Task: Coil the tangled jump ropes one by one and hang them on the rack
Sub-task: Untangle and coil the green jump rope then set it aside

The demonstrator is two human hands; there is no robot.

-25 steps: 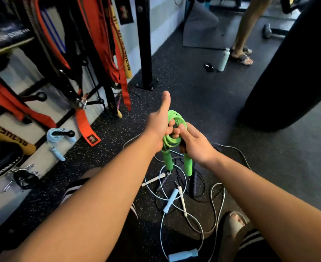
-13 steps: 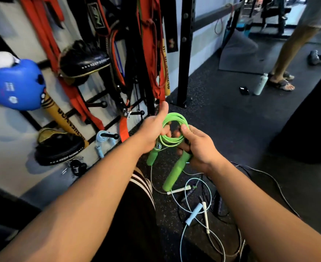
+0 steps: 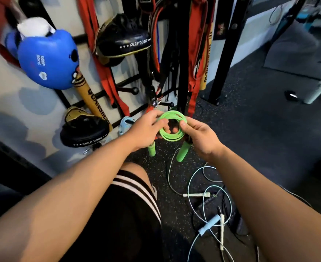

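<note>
A green jump rope (image 3: 172, 137) is wound into a small coil, its two green handles hanging down below. My left hand (image 3: 146, 129) pinches the coil's left side and my right hand (image 3: 201, 136) pinches its right side. The coil is held up just in front of the wall rack's black pegs (image 3: 165, 104). A light blue coiled rope (image 3: 124, 124) hangs on a lower peg left of my hands. Tangled white, light blue and black ropes (image 3: 210, 210) lie on the floor at the lower right.
The rack holds a blue head guard (image 3: 48, 59), black focus pads (image 3: 84, 129), and red and black straps (image 3: 195, 53). A black upright post (image 3: 225, 53) stands right of the rack. A bottle (image 3: 315, 90) and a small dark object sit on the floor far right. My knee (image 3: 135, 186) is below.
The view has swung left and up toward the rack. Both hands have carried the green coil closer to the pegs, and the handles now hang straight down.
</note>
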